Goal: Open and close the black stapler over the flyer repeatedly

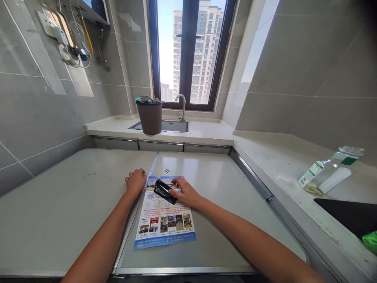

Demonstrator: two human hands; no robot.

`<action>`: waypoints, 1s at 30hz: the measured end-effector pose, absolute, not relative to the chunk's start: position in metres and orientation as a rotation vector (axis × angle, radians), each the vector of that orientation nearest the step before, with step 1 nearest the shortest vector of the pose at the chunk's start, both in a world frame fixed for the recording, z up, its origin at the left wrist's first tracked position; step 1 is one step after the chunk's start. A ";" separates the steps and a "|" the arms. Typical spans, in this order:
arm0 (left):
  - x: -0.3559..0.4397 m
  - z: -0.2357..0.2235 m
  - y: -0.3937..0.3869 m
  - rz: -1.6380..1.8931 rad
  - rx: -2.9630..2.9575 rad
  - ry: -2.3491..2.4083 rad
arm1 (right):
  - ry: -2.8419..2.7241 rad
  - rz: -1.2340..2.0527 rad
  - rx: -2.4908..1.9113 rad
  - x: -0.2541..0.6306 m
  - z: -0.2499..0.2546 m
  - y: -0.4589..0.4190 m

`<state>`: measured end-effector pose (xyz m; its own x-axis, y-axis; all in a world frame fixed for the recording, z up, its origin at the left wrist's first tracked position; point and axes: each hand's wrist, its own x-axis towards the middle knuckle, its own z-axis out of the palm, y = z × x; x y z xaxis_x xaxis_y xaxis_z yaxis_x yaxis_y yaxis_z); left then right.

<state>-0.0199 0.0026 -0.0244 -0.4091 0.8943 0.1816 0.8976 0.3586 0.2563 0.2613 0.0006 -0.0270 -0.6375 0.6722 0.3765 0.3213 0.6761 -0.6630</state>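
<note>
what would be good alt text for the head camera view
Right hand touching a black stapler over a printed flyer on a pale tabletop, with the left hand resting beside the flyer. Beyond, a brown bin stands at a sink beneath a window.

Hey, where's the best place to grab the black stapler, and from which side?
Probably around the middle of the black stapler, coming from the right, with thumb and fingers on opposite long sides. Its body is long and narrow and lies slanted across the leaflet, and the right hand is right beside it.
</note>
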 end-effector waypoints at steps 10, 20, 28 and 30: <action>-0.017 -0.032 0.002 -0.923 -1.574 -2.601 | -2.352 0.662 -0.965 0.224 -0.032 -0.015; -0.006 -0.033 -0.001 -0.686 -1.581 -2.568 | -2.312 0.736 -1.015 0.285 -0.024 -0.025; 0.002 -0.030 0.009 -0.356 -1.587 -2.440 | -2.226 0.770 -1.163 0.352 -0.022 -0.024; 0.003 -0.031 0.009 -0.346 -1.593 -2.425 | -2.195 0.744 -1.188 0.354 -0.024 -0.024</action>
<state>0.0029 0.0094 -0.0315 -0.3885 0.8682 0.3087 0.9199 0.3849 0.0754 0.3544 -0.0245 -0.0240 -0.4726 0.8607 0.1892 0.5686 0.4618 -0.6808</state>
